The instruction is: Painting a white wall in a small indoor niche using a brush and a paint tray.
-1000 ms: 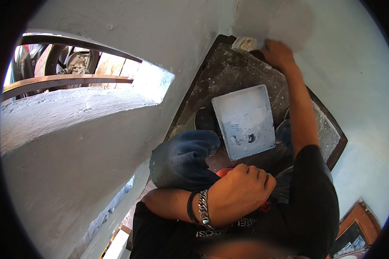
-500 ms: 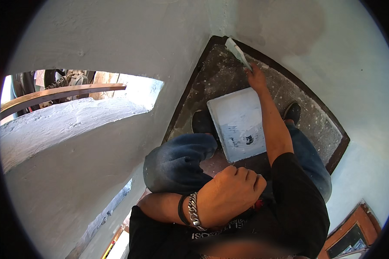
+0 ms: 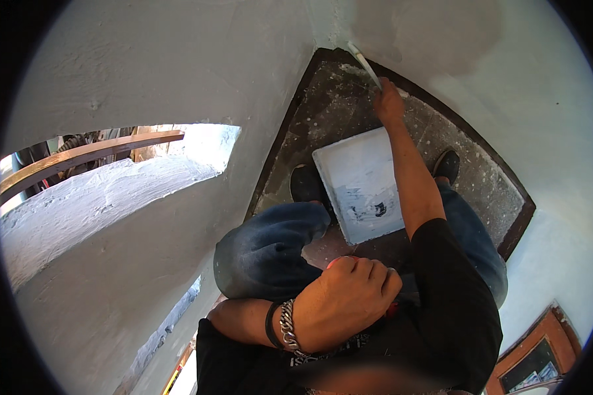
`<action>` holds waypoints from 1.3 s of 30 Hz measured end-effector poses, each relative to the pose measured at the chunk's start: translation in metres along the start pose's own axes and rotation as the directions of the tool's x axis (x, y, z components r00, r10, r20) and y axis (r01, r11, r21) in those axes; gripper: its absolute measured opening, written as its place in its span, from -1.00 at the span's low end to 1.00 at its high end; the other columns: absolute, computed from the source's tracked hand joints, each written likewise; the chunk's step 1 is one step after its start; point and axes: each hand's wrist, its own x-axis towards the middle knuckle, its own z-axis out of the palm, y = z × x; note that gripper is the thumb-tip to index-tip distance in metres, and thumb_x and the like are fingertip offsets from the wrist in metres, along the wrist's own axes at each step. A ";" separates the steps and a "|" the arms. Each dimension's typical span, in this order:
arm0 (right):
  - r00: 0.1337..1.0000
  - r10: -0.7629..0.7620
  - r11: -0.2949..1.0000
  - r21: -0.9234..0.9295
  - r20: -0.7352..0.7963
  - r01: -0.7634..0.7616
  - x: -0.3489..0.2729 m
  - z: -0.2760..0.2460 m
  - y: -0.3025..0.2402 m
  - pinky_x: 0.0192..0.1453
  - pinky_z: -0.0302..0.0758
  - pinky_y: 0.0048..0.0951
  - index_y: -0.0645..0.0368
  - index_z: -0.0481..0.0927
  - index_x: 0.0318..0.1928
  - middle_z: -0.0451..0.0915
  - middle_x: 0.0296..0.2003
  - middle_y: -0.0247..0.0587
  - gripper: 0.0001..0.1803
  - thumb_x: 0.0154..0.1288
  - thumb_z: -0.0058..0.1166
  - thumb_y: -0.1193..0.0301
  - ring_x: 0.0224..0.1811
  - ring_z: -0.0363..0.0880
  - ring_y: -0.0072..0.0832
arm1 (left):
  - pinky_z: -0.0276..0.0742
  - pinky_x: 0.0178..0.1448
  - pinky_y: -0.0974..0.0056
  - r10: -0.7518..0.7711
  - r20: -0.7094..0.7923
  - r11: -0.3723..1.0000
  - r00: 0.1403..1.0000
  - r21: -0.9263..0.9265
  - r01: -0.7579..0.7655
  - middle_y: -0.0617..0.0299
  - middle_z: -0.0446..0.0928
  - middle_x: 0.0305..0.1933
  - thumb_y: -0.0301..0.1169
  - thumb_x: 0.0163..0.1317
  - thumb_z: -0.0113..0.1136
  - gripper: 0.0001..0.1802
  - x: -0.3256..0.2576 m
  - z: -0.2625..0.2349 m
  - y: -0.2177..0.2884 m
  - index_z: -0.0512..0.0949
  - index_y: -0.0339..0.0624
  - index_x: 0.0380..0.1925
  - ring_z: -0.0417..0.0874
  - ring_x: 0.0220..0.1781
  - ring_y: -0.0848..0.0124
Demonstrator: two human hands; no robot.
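My right hand (image 3: 389, 105) reaches far forward and grips a flat white-smeared scraper blade (image 3: 364, 62), whose tip lies at the foot of the white plastered wall (image 3: 441, 33), near the corner. My left hand (image 3: 349, 296) is clenched close to my chest around a red handle (image 3: 336, 261), mostly hidden by the fingers. Just beyond that fist a square white board (image 3: 359, 184) smeared with grey plaster hovers over the floor; I cannot tell if the handle belongs to it. A metal chain bracelet (image 3: 287, 327) and a dark band sit on my left wrist.
The dark floor (image 3: 468, 178) is speckled with white and edged by a dark skirting (image 3: 517, 224). My black shoes (image 3: 306, 184) and blue-jeaned knees stand on it. An opening (image 3: 197, 148) with a wooden rail (image 3: 85, 155) lies left; a wooden frame (image 3: 540, 359) sits at the lower right.
My right hand came down from the wall patch at the upper right to the wall's foot by the corner, turning the blade edge-on. My left fist stayed near my chest.
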 end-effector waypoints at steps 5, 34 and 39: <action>0.996 -0.003 1.000 0.029 -0.085 0.005 -0.013 -0.004 0.015 -0.03 0.44 -0.06 0.09 0.37 0.06 0.47 -0.05 0.03 -0.63 0.22 -0.05 0.36 -0.04 0.48 0.00 | 0.39 -0.36 0.39 0.007 -0.015 1.000 1.000 0.009 -0.007 0.20 0.51 -0.34 -0.37 -0.06 0.19 -0.68 -0.002 0.001 0.001 0.48 -0.24 -0.26 0.55 -0.31 0.41; 0.992 0.115 0.993 0.021 -0.042 -0.115 -0.027 -0.028 0.022 -0.01 0.44 -0.06 0.03 0.40 0.07 0.48 0.01 -0.04 -0.62 0.21 -0.04 0.33 -0.03 0.49 -0.03 | 0.42 -0.27 0.37 0.018 -0.054 0.999 0.998 0.036 -0.016 0.21 0.50 -0.35 -0.39 -0.02 0.14 -0.75 0.007 0.014 0.003 0.44 -0.21 -0.30 0.54 -0.29 0.39; 0.965 0.177 0.984 0.043 -0.195 -0.172 -0.063 -0.049 0.095 -0.02 0.44 -0.10 0.10 0.44 0.04 0.50 -0.04 -0.01 -0.63 0.21 -0.03 0.34 -0.04 0.49 -0.01 | 0.43 -0.26 0.35 0.025 -0.010 0.999 1.000 0.037 -0.024 0.21 0.49 -0.37 -0.40 -0.02 0.13 -0.76 0.009 0.011 0.008 0.44 -0.21 -0.31 0.54 -0.29 0.37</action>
